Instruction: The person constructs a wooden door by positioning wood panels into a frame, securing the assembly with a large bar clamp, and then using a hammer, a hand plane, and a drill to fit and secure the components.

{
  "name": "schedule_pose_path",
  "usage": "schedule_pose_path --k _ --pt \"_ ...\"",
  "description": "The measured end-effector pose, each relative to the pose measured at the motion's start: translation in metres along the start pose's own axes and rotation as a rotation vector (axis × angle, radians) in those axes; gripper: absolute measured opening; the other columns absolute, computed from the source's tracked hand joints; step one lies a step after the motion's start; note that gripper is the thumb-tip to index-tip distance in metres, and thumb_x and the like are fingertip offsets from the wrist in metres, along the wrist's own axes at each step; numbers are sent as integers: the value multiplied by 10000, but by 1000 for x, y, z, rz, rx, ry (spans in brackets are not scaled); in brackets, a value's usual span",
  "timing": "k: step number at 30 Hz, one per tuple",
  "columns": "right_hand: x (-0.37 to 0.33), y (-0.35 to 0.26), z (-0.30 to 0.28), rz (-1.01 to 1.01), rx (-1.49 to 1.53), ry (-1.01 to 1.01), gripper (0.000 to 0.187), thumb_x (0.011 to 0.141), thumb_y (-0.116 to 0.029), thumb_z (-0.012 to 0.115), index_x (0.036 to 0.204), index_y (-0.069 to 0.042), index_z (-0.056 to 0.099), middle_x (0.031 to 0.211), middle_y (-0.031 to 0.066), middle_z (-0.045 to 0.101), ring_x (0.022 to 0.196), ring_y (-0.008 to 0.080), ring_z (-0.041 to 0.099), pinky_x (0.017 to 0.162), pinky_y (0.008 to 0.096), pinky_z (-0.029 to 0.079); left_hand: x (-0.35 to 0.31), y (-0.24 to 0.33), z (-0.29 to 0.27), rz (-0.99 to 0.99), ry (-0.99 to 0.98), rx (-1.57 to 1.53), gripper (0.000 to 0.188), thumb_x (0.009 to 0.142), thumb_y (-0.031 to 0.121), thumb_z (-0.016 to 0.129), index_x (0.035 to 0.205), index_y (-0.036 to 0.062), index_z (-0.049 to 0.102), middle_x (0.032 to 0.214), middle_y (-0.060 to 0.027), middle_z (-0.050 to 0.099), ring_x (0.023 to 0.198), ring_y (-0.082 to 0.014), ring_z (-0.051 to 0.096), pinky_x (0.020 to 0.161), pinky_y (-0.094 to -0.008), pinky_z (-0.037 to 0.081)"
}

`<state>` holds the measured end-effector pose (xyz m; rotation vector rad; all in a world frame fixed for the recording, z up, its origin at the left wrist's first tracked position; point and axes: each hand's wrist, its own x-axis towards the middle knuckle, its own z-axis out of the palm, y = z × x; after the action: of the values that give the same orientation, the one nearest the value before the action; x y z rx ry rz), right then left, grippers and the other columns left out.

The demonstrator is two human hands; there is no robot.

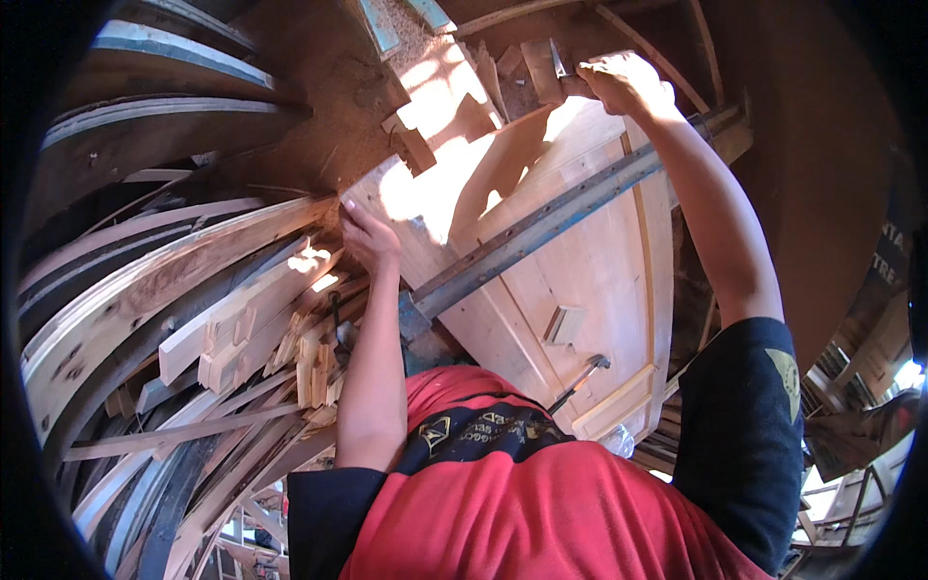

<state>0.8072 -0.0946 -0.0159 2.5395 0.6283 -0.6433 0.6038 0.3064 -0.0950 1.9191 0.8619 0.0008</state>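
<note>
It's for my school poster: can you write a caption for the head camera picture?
Left hand touching a wooden panel, right hand at its far edge, a metal bar across it.

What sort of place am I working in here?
Most likely a woodworking shop: there's a large wooden panel in front of you, a hammer lying on it, and long boards piled up on your left.

Long planks [159, 324] are stacked along the left of the frame, with shorter offcuts [314, 372] heaped at their inner ends. At the upper centre, a brown floor [338, 87] is strewn with sawdust [411, 39] and lit by patches of sunlight [435, 97]. The right side is taken up by a dark brown surface [822, 213], and bright daylight [909, 375] is let in near the lower right edge.
</note>
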Motion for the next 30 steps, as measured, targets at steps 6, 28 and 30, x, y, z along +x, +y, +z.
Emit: schedule_pose_path --k 6,28,30 --pt "-152 -139 -61 494 627 -102 632 745 -236 741 1302 -51 507 1023 229 675 955 412 660 805 499 536 -1 -3 -1 83 -7 -29 596 1048 402 301 1235 -118 526 1185 -353 587 1103 -504 571 901 -524 466" --pt "-496 -438 109 370 1101 -135 636 683 -281 773 1260 -107 571 947 213 655 889 393 659 774 479 523 -91 -200 -238 -278 -27 -87 643 1006 599 373 1184 35 627 1067 -124 661 938 -278 626 848 -390 478" --pt "-501 -438 116 399 1112 53 601 705 -224 771 1264 -125 575 1037 187 606 955 375 640 787 463 523 -95 -212 -241 -603 -193 -312 717 986 659 347 1231 26 579 1128 -112 648 952 -245 626 819 -404 490"
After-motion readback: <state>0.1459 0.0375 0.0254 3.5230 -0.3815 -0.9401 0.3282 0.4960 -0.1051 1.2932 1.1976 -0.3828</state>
